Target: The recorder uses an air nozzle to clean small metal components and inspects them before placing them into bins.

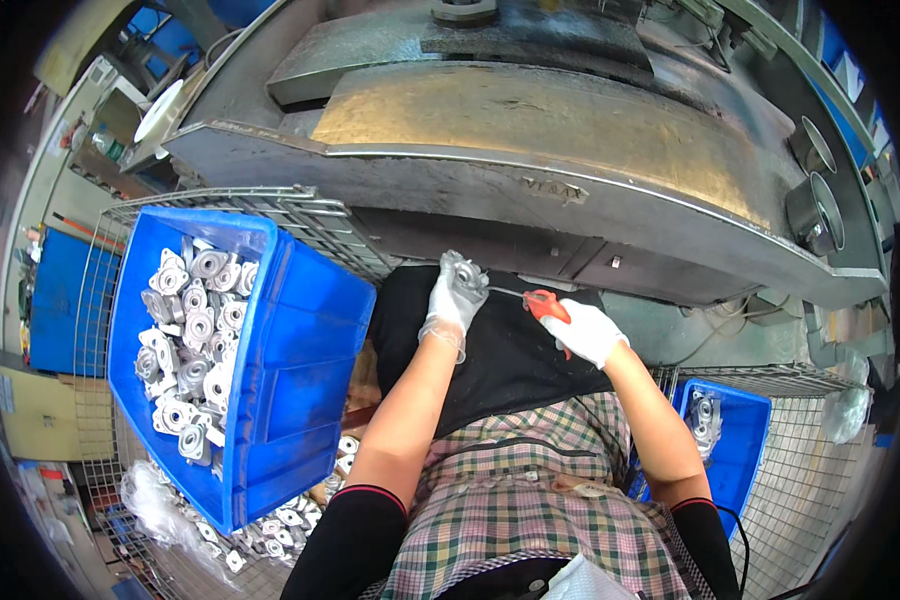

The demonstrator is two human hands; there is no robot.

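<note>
My left hand (457, 295), in a whitish glove, is closed around a small grey metal casting (464, 270) above my lap. My fingers cover part of that piece. To its right, my gloved right hand (588, 333) grips a red-handled tool (546, 306) with a thin metal rod (506, 291). The rod points left, its end close to the casting; whether the two touch I cannot tell. Left of my arms, a tilted blue bin (295, 370) holds many similar castings (198, 326) with round centres and flanged ends.
A wire cage (92, 400) surrounds the bin, with loose castings (275, 535) and clear plastic (160, 510) below. Ahead stands a metal workbench (590, 215) with metal cups (816, 215) at its right. A smaller blue bin (745, 425) with wrapped parts sits beside my right arm.
</note>
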